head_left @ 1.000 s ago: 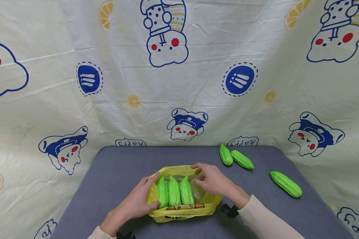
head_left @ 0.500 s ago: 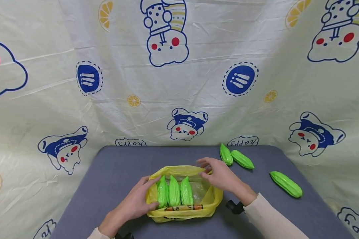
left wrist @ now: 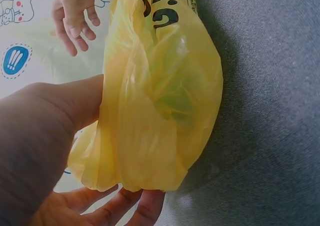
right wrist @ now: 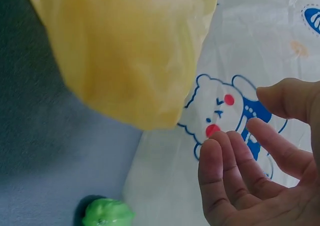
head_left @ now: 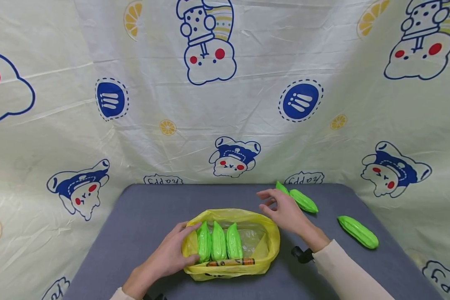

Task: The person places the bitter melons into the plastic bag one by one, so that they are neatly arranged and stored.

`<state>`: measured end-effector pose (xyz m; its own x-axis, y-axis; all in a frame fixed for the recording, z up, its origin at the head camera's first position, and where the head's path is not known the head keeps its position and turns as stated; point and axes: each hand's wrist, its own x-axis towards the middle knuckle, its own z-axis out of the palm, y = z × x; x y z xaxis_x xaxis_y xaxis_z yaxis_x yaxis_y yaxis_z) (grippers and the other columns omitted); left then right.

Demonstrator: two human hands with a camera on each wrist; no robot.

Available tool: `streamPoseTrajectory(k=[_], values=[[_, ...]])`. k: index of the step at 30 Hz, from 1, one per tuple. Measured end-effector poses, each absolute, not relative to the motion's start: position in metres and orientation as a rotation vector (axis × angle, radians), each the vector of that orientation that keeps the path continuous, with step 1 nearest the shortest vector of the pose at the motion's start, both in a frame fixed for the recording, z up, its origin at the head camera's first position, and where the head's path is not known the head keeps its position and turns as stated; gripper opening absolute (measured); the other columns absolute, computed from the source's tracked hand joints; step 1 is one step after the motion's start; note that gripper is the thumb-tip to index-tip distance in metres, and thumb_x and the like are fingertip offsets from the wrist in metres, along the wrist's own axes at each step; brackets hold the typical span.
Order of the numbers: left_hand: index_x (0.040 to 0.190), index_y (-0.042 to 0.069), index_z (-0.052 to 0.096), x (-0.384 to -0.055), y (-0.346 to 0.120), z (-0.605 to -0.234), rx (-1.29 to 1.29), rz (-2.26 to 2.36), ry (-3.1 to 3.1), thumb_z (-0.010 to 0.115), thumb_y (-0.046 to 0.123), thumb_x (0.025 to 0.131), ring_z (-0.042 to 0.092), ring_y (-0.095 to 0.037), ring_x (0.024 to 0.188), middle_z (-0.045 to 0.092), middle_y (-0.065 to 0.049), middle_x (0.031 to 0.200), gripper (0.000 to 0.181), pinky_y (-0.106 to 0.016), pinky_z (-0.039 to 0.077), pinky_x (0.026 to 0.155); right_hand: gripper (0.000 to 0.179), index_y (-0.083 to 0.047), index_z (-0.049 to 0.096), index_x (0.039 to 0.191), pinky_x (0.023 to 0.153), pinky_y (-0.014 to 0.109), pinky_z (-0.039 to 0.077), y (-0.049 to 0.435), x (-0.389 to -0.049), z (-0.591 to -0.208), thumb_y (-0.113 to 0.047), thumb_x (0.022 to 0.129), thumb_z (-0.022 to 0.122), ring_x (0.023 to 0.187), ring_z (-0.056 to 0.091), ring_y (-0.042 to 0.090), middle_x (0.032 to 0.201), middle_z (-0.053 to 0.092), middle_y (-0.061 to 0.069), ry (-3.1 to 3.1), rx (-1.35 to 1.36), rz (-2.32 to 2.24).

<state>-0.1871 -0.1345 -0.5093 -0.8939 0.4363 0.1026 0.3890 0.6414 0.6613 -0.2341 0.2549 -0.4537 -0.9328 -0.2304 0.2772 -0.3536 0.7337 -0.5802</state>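
A yellow plastic bag (head_left: 243, 273) lies with its mouth spread upward in the head view, three bright green ridged gourds (head_left: 218, 241) side by side in its left half. My left hand (head_left: 172, 252) grips the bag's left end. In the left wrist view its thumb (left wrist: 82, 98) goes in over the rim and its fingers (left wrist: 147, 206) lie against the outside. Past the bag's far right corner, my right hand (head_left: 285, 210) hangs in the air, its loosely bent fingers (right wrist: 212, 168) holding nothing. It partly covers one loose green gourd (head_left: 281, 187) in the head view.
Two more loose gourds rest on the grey table (head_left: 153, 208): one gourd (head_left: 303, 201) near the back edge, another gourd (head_left: 358, 232) toward the right edge. Behind the table hangs a white printed sheet (head_left: 247, 108).
My right hand has moved from over the bag's mouth to the right and back, toward the loose gourds. The bag's right side has spread wider. My left hand stays at the bag's left end.
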Motion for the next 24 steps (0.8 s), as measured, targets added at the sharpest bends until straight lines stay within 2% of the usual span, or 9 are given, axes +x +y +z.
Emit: streamPoseTrajectory(k=[10, 18, 24], values=[[0.172, 0.017, 0.059, -0.187, -0.135, -0.513, 0.683, 1.11, 2.801, 0.099, 0.025, 0.09, 0.063, -0.051, 0.147, 0.055, -0.027, 0.168, 0.092, -0.072, 0.056, 0.113, 0.041, -0.004, 0.071, 0.153, 0.103, 0.057, 0.067, 0.274, -0.248, -0.463, -0.013, 0.113, 0.076, 0.121, 0.076, 0.034, 0.152, 0.07, 0.022, -2.742, 0.391, 0.997], [0.173, 0.017, 0.058, -0.188, -0.138, -0.516, 0.671, 1.108, 2.782, 0.098, 0.028, 0.092, 0.066, -0.043, 0.141, 0.056, -0.025, 0.167, 0.091, -0.064, 0.058, 0.107, 0.049, -0.003, 0.065, 0.161, 0.106, 0.06, 0.066, 0.288, -0.261, -0.475, -0.015, 0.114, 0.074, 0.133, 0.071, 0.046, 0.155, 0.063, 0.026, -2.744, 0.303, 0.978], [0.172, 0.017, 0.058, -0.187, -0.139, -0.517, 0.669, 1.119, 2.779, 0.098, 0.029, 0.093, 0.063, -0.049, 0.147, 0.055, -0.026, 0.169, 0.089, -0.069, 0.056, 0.11, 0.052, -0.002, 0.063, 0.162, 0.108, 0.063, 0.064, 0.296, -0.269, -0.484, -0.016, 0.114, 0.075, 0.138, 0.067, 0.049, 0.158, 0.059, 0.029, -2.742, 0.258, 0.953]])
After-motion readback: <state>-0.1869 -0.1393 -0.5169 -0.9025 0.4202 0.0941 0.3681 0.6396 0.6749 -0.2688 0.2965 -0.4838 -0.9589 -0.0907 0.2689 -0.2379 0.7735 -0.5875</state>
